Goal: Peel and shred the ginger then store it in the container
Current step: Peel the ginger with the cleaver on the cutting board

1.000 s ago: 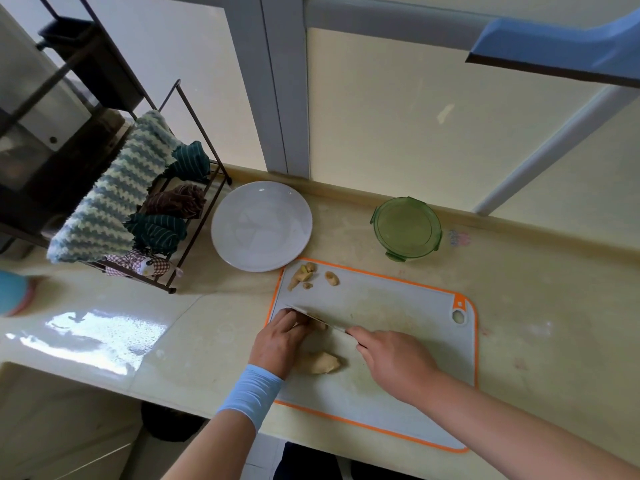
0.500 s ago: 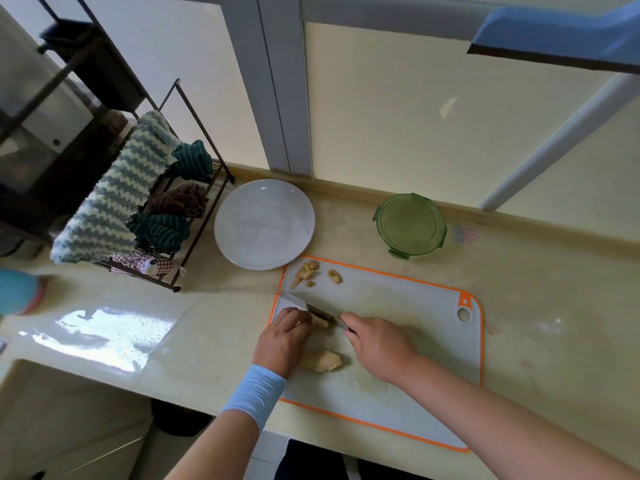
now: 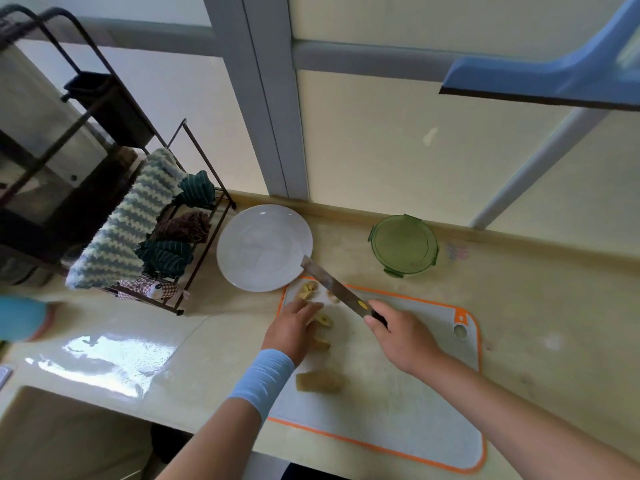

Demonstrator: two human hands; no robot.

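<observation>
Cutting board [image 3: 415, 427]: flat white plastic, orange rim, rounded corners.
Right hand [image 3: 401, 336]: fingers wrapped round dark handle of knife [image 3: 332, 285]. Long steel blade, tip over rim of round white plate [image 3: 263, 247]. Yellow mark on blade, too small to read.
Left hand [image 3: 292, 332]: fingers laid over ginger chunks [image 3: 323, 320] at board's left side; grip cannot be told.
Larger pale, knobby ginger piece [image 3: 320, 381]: on board, nearer the person.
Container [image 3: 403, 245]: round, translucent green, behind board.

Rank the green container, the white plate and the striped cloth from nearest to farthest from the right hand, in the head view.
From the right hand, which grips the knife:
1. The green container, straight beyond it by the wall.
2. The white plate, back left.
3. The striped cloth, far left, beyond the plate.
</observation>
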